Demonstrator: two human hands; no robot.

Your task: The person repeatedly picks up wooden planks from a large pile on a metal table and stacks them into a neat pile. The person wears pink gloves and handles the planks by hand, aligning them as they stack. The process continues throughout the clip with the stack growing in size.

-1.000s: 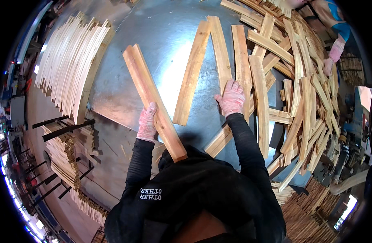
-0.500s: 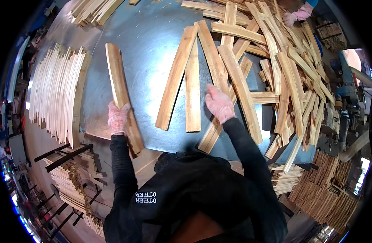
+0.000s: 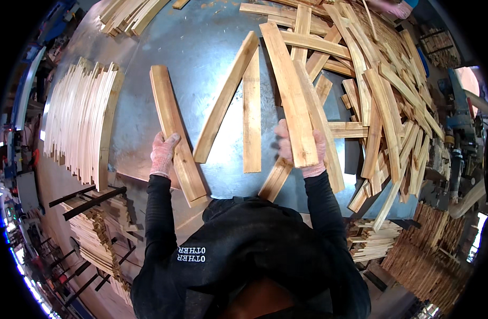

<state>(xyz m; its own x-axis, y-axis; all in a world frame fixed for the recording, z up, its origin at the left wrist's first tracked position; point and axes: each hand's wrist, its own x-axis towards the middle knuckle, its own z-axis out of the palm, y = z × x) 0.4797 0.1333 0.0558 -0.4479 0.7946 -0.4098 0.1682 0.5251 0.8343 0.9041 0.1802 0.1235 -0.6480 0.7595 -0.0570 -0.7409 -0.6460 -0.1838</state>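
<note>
My left hand (image 3: 162, 153), in a pink knit glove, grips a curved wooden slat (image 3: 176, 132) that lies lengthwise on the grey metal table (image 3: 201, 53). My right hand (image 3: 301, 150), also gloved, holds the near end of a long flat plank (image 3: 289, 91) that reaches away over the table. Two more planks (image 3: 225, 95) (image 3: 251, 111) lie side by side between my hands. A short board (image 3: 276, 179) pokes out below my right hand.
A big jumble of wooden slats (image 3: 382, 90) covers the table's right side. Slats stand on edge in a row (image 3: 79, 119) at the left, and another bundle (image 3: 128, 11) lies at the far edge. Another person's hand (image 3: 395, 8) shows at the top right. Stacked slats (image 3: 95, 234) sit lower left.
My right hand has closed on the long plank and lifted its near end. My left hand has shifted the curved slat slightly toward the right. The view moved closer to the table.
</note>
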